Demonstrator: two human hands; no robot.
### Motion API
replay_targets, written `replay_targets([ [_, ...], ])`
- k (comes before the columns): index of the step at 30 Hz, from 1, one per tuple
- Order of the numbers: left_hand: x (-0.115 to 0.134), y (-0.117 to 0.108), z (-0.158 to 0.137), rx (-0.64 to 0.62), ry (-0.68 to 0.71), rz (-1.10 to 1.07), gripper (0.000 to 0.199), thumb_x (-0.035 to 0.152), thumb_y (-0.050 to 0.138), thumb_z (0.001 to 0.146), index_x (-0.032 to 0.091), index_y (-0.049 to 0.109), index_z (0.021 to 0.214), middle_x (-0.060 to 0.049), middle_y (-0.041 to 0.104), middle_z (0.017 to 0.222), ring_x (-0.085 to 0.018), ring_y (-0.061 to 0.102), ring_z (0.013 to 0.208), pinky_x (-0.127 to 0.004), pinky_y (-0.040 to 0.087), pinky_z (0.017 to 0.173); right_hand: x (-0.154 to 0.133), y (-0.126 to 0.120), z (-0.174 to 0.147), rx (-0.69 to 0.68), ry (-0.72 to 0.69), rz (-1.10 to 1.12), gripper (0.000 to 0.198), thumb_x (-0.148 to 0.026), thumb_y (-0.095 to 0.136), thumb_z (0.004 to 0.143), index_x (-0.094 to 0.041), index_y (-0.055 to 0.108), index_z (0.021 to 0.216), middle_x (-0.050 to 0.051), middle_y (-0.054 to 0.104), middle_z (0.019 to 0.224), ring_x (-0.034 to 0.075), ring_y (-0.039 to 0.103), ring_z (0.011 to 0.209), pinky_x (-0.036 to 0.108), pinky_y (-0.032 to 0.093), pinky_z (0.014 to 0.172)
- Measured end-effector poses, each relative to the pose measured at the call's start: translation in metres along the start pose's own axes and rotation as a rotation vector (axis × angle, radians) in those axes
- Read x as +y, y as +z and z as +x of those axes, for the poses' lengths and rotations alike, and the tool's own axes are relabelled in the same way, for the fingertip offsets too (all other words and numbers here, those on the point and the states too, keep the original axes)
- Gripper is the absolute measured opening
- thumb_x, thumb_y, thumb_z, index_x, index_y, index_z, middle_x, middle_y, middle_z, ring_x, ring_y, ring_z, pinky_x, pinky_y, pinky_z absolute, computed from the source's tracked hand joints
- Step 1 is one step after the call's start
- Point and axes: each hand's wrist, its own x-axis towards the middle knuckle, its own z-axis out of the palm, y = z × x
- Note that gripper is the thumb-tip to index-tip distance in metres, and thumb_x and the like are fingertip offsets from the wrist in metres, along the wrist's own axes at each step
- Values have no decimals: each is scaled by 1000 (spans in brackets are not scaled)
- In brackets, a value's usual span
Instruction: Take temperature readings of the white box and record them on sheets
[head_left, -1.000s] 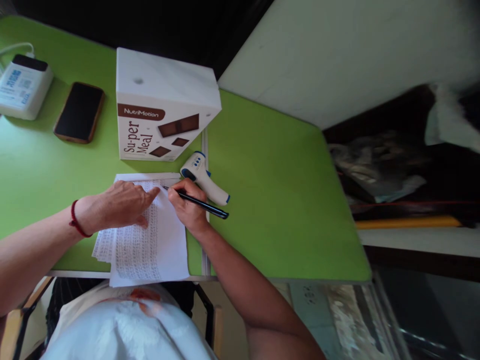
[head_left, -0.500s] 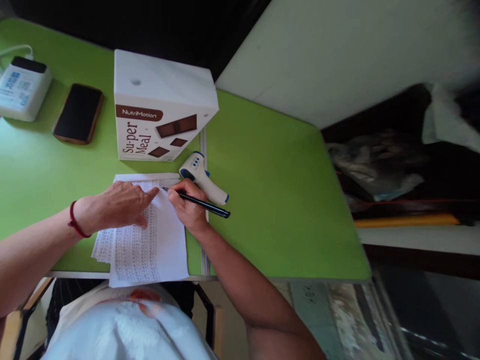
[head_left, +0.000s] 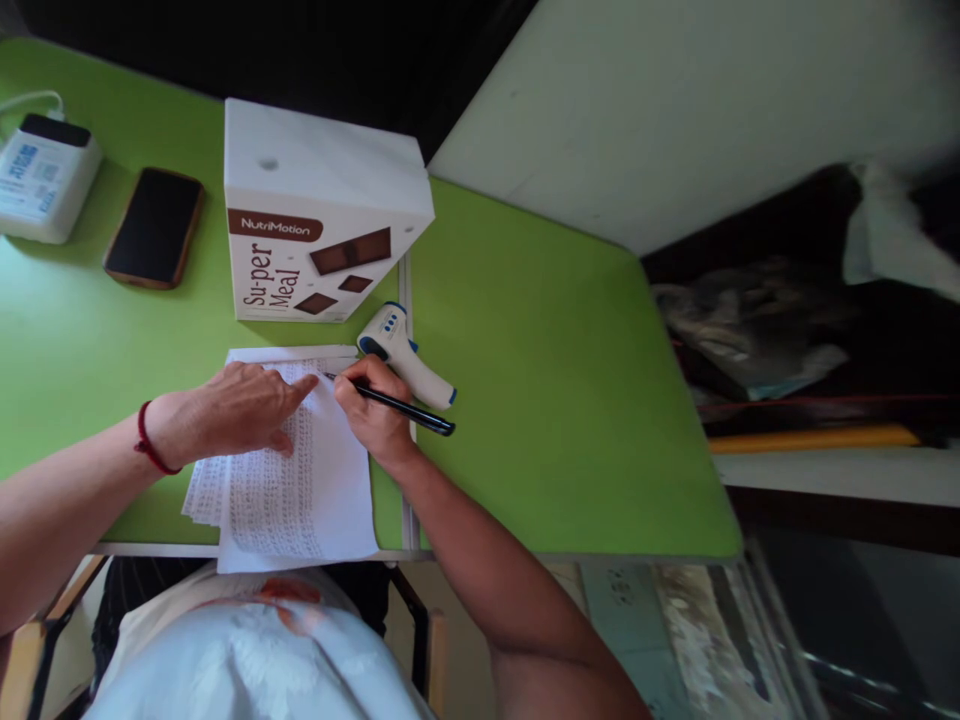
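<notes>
Watching remotely, I see the right hand (head_left: 377,412) pinched around the pen (head_left: 411,408), its tip at the papers (head_left: 343,490) by the surface's (head_left: 555,420) near edge. The left hand (head_left: 240,408) rests there, forefinger extended, thumb apart. The box (head_left: 322,165) stands farther off.

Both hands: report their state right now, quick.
Left hand: open, over the written sheet, nothing visibly gripped.
Right hand: closed, holding a black pen.
</notes>
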Motion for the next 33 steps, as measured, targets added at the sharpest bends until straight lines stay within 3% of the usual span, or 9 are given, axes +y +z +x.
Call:
replay_targets([
  [6,0,0,-1,3,3,4,75,43,74,94,12,43,155,-19,78,102,-40,75,104,-40,53,80,-2,-1,0,-13,0,18,19,-29,56,87,-25,49,70,-5,54,59,13,49,55,27,46,56],
  [13,2,-4,-1,-19,-4,7,83,42,73,95,10,34,161,-20,78,104,-40,74,107,-41,53,82,-3,-1,-1,75,-25,43,16,-27,57,85,-25,52,71,-5,56,59,13,49,53,26,44,54],
  [33,2,-4,-1,-29,-10,-17,88,41,72,96,11,27,166,-22,78,108,-40,73,110,-42,53,86,-2,-2,0,14,0,29,18,-28,55,85,-26,47,70,-6,52,59,13,49,54,27,46,55],
])
